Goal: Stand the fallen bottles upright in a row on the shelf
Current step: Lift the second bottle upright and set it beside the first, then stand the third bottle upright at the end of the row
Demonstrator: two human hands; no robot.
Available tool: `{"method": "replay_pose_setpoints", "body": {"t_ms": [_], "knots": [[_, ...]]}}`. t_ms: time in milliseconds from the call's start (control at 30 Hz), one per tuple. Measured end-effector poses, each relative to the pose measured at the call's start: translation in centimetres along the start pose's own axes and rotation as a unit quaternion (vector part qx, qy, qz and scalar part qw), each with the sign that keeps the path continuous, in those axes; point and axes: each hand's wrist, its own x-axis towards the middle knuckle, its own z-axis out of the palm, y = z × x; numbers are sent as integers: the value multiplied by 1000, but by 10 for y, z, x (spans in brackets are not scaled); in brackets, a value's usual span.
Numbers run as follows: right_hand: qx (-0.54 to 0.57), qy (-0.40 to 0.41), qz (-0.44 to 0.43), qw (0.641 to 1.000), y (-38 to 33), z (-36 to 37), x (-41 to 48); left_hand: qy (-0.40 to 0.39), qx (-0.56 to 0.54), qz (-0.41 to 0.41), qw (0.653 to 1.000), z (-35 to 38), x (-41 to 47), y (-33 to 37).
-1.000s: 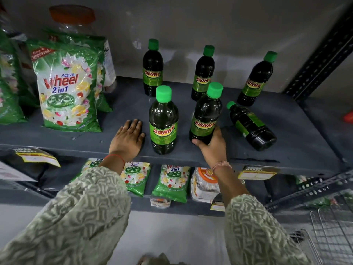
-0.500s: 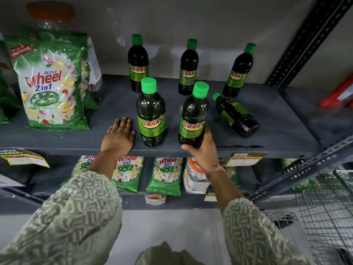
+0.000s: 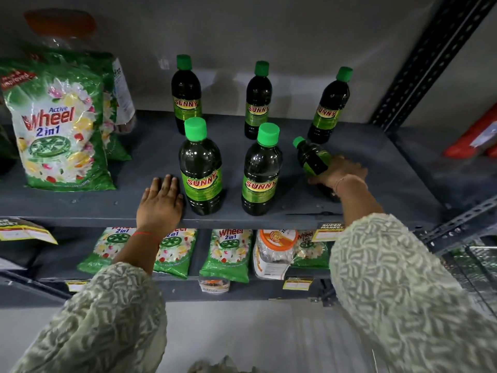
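The left hand is kept flat, fingers spread, on the shelf edge just beside the front-left bottle. The front-middle bottle, gripped half a second ago, is now left standing free. The right hand has been moved rightward and its grip is closed around the fallen bottle, which lies tilted on the shelf. Farther back, three bottles are seen upright.

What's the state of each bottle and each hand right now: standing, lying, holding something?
Back row of three bottles: upright, capped.
Front left bottle: upright, capped.
Front middle bottle: upright, capped.
Fallen bottle: lying on its side, capped.
Right hand: closed over the fallen bottle.
Left hand: flat on the shelf, holding nothing.
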Motion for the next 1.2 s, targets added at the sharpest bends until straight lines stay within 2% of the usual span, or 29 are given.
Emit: {"method": "replay_pose_setpoints", "body": {"t_ms": [67, 133, 200, 267, 367, 500, 633, 767, 900, 1100, 1167, 1200], "knots": [[34, 44, 6, 998, -3, 7, 0, 4, 1, -3, 1000, 1, 0, -1], [121, 116, 9, 986, -8, 16, -4, 7, 3, -5, 1000, 3, 1, -1], [253, 171, 10, 952, -15, 25, -10, 6, 7, -9, 1000, 4, 1, -2], [365, 194, -6, 910, -20, 36, -14, 5, 12, -8, 1000, 4, 2, -2], [475, 187, -53, 858, -22, 56, -22, 1, 22, -7, 1000, 5, 2, -3], [501, 172, -105, 842, -17, 65, -24, -1, 20, -11, 1000, 5, 3, -3], [572, 137, -101, 803, -16, 64, -34, 3, 7, -14, 1000, 3, 2, -1], [460, 192, -49, 865, -27, 65, -32, 7, 7, -8, 1000, 3, 1, -2], [519, 153, -72, 838, -17, 68, -25, 2, 10, -11, 1000, 3, 1, -3], [523, 7, -119, 844, 8, 65, -11, 6, 8, -7, 1000, 2, 0, -1], [544, 2, -94, 834, 1, 59, -11, 11, 9, -5, 1000, 2, -1, -1], [533, 25, -73, 843, -6, 58, -12, 13, 9, -3, 1000, 2, -1, -1]]}}
